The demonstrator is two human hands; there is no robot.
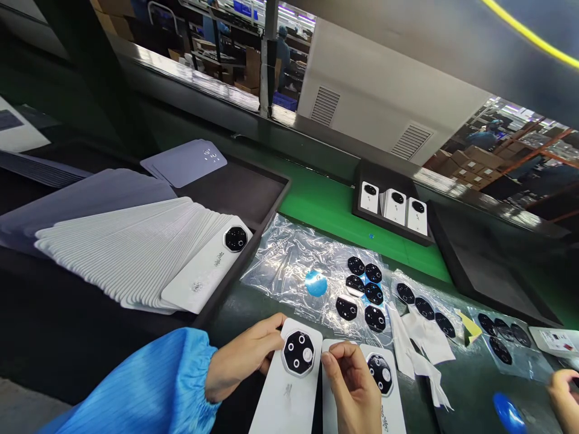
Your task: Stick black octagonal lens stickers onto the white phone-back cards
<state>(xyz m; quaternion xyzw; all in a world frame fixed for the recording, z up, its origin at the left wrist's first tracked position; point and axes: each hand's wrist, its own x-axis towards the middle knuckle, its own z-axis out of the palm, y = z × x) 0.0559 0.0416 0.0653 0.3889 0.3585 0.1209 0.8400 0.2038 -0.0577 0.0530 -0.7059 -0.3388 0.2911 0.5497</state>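
Observation:
My left hand [246,358] grips the upper left edge of a white phone back panel [287,392] that carries a black octagonal camera plate [298,353]. My right hand [350,386] is just right of that panel, thumb and index finger pinched together near its upper right edge; whether anything small is between them I cannot make out. Beneath and beside my right hand lie more white panels, the right one [393,398] with its own black plate [380,374]. Several loose black octagonal plates [374,294] rest on clear plastic film [289,259] beyond my hands.
At left, a black tray [271,193] holds fanned white panels [131,247] and grey ones. White cloths [425,334] lie right of centre. Farther back, a green belt [316,199] bears a tray of white panels [394,206]. Another person's hand [565,395] is at the right edge, near a blue object [509,413].

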